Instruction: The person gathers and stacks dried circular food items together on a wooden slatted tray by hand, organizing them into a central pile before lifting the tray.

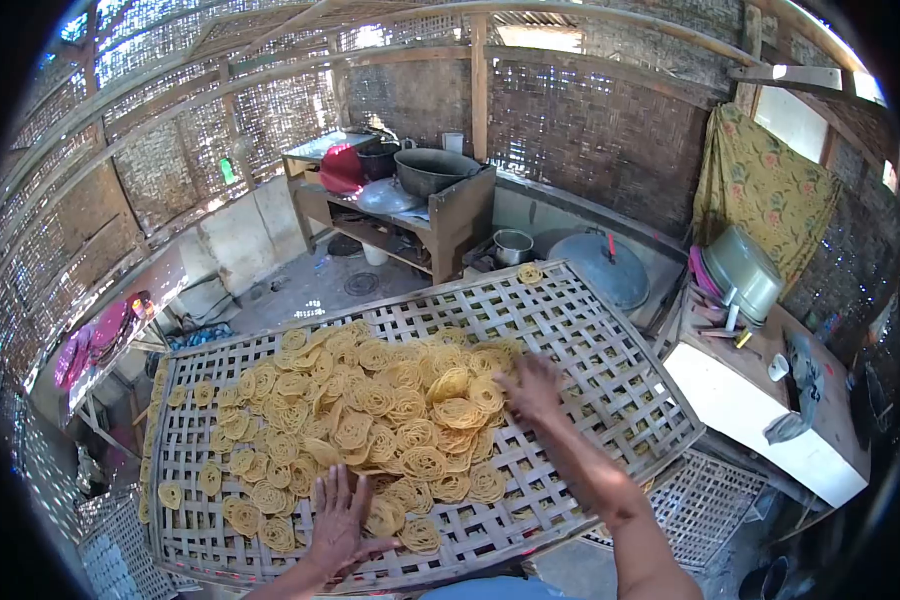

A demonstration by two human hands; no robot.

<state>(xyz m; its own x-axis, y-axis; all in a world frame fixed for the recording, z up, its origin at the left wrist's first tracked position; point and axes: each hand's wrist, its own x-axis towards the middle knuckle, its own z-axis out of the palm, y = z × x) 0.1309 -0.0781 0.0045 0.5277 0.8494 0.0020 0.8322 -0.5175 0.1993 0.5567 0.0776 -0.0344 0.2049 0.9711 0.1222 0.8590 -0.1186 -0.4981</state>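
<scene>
Currently flanking yellow rounds (pixel 353 430) on woven tray (pixel 600 385) with left hand (pixel 338 522) and right hand (pixel 536 392), both open-fingered; could snap brittle-looking rounds by pushing too hard.

A large rectangular tray of woven bamboo slats (pixel 610 385), open square gaps between them and a flat bamboo rim (pixel 625 323) around it, lies at a slant across the view. On it sits a broad, uneven heap of thin yellow lace-like discs (pixel 410 400), overlapping and several layers deep at the middle, some tilted on their neighbours. Toward the left end they thin out into single discs lying flat. One lone disc (pixel 530 273) rests well apart, near the far rim. The right part shows bare lattice
</scene>
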